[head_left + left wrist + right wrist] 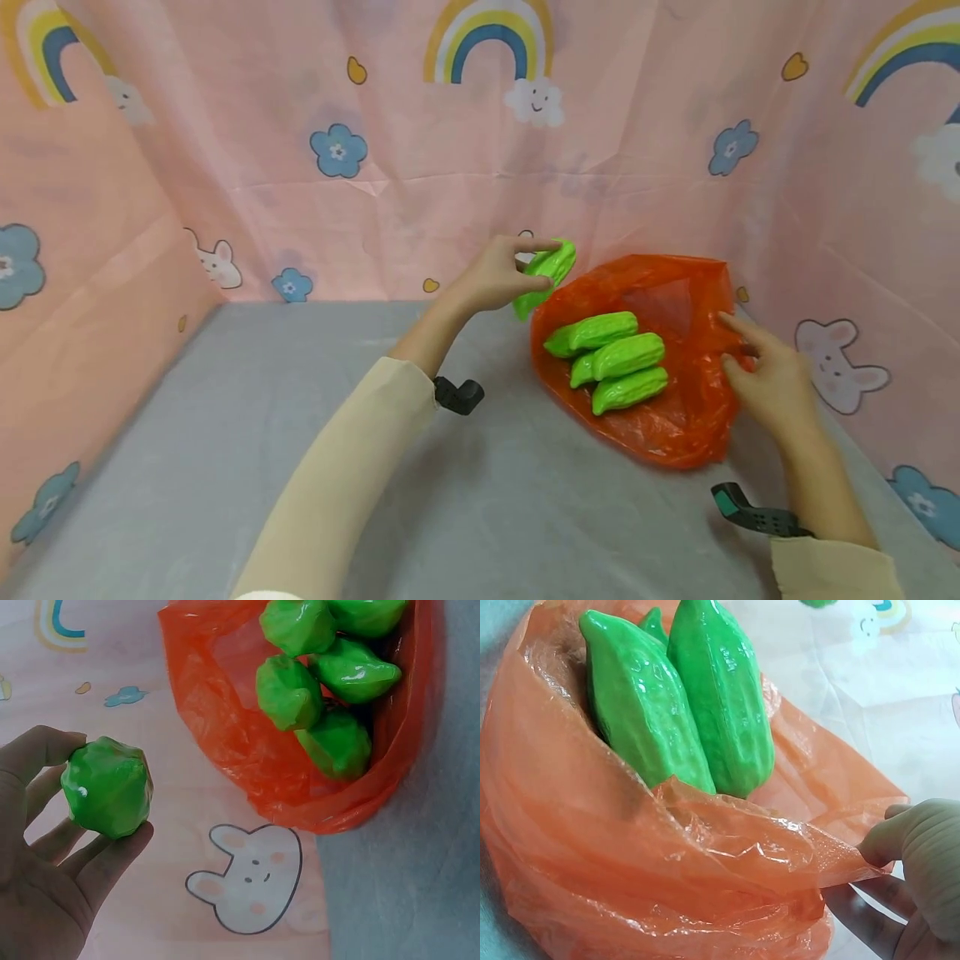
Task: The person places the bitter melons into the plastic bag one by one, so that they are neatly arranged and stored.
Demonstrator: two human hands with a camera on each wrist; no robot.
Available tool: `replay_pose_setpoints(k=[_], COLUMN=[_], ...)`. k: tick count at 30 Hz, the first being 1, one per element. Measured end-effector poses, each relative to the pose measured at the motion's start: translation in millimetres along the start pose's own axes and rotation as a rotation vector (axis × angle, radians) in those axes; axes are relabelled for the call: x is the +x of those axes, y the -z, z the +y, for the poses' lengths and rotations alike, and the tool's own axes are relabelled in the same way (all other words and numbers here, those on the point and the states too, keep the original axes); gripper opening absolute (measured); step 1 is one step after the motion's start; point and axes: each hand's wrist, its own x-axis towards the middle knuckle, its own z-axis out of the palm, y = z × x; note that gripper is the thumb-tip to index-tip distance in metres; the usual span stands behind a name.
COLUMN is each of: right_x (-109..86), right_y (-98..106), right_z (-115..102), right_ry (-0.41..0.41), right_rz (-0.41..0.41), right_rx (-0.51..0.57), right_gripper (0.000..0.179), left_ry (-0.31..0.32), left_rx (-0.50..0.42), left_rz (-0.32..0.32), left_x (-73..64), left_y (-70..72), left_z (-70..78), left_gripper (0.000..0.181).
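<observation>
My left hand [491, 277] grips a bright green, ridged bitter melon [553, 264] in the air, just beyond the left rim of a red-orange plastic bag [686, 433]. Seen end-on in the left wrist view, that bitter melon [107, 789] sits between thumb and fingertips. Several more green bitter melons [628, 356] lie in the open bag, stacked side by side. On the bag's right side, my right hand [776, 379] holds its edge. The right wrist view shows the thumb and fingers [885, 844] pinching a corner of the thin plastic [780, 847].
The bag lies on a grey tabletop [300, 417]. Pink cloth [420, 183] with rainbows, flowers and rabbits hangs behind the table and along both sides. A dark camera mount [459, 395] is worn on the left wrist, another mount [757, 512] on the right.
</observation>
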Motion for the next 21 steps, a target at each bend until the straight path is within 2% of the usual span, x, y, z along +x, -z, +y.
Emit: replay_pose_setpoints(k=[6,13,18,21], right_x=[-1.3,0.0,-0.2,-1.1], right_y=[3.1,3.4,2.3,1.7], right_z=[1.3,-0.9,1.2,3.1], right_ry=[-0.013,-0.007,-0.023,-0.038], right_rz=[0.007,0.007,-0.021,-0.037], right_rx=[0.006,0.009,0.000,-0.013], right_gripper=[0.057,0.056,0.056,0.057], left_ry=[-0.020,-0.027,-0.020,-0.041], left_rx=[0.050,0.077,0.123,0.146], left_rz=[-0.060,-0.110,-0.155,-0.184], left_x=[17.5,29.7,40.0,46.5], left_y=[-17.6,-36.7,-52.0,-63.0], left_z=[-0.3,2.4,5.0,5.0], left_gripper=[0.051,0.050,0.049,0.048])
